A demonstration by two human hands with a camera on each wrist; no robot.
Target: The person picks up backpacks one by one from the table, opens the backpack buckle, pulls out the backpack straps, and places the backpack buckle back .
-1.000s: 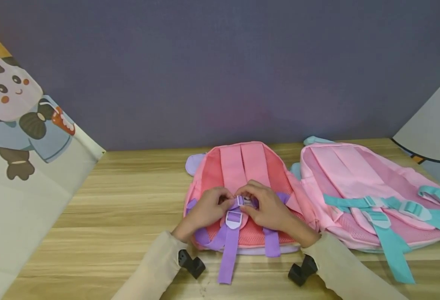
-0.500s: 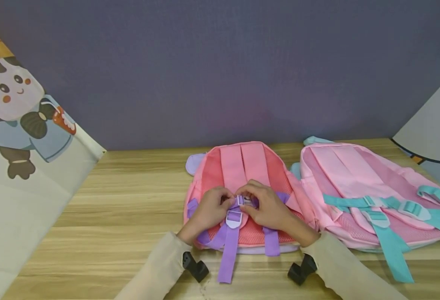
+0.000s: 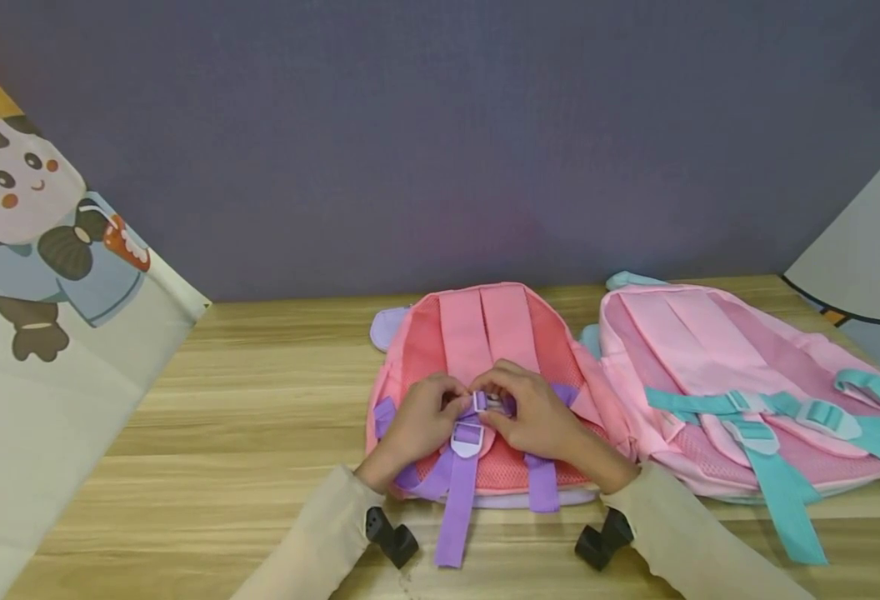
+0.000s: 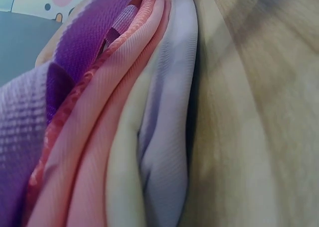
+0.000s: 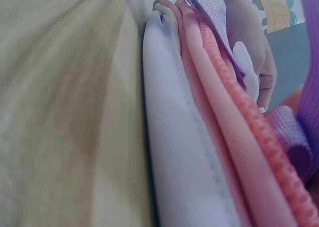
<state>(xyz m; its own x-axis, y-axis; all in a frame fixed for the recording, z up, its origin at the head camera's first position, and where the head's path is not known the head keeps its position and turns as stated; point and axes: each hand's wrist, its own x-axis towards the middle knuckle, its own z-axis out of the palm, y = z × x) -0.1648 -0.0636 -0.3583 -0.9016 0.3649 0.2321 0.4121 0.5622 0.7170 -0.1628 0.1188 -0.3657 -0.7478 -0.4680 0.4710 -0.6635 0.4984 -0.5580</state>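
A coral-pink backpack (image 3: 466, 333) lies with its strap side up on the wooden table. Over its middle, the left hand (image 3: 422, 421) pinches a purple strap beside a small white buckle (image 3: 479, 402). From the other side the right hand (image 3: 533, 412) pinches the same buckle and strap, its fingertips partly covering them. Just below sits a larger white strap adjuster (image 3: 467, 439) with a purple strap end (image 3: 455, 521) hanging toward the table's front. The left wrist view shows the backpack's layered edge (image 4: 104, 137) and purple webbing; the right wrist view shows a white buckle (image 5: 246, 70) near the left hand.
A light-pink backpack (image 3: 717, 342) with teal straps (image 3: 785, 500) lies against the coral one on the right. A dark grey panel (image 3: 440, 150) stands behind the table (image 3: 260, 392). A wall with a cartoon figure (image 3: 57, 225) is at the left.
The left forearm has shifted slightly to the right. Both hands keep the same grip at the small buckle, and the backpacks have not visibly moved.
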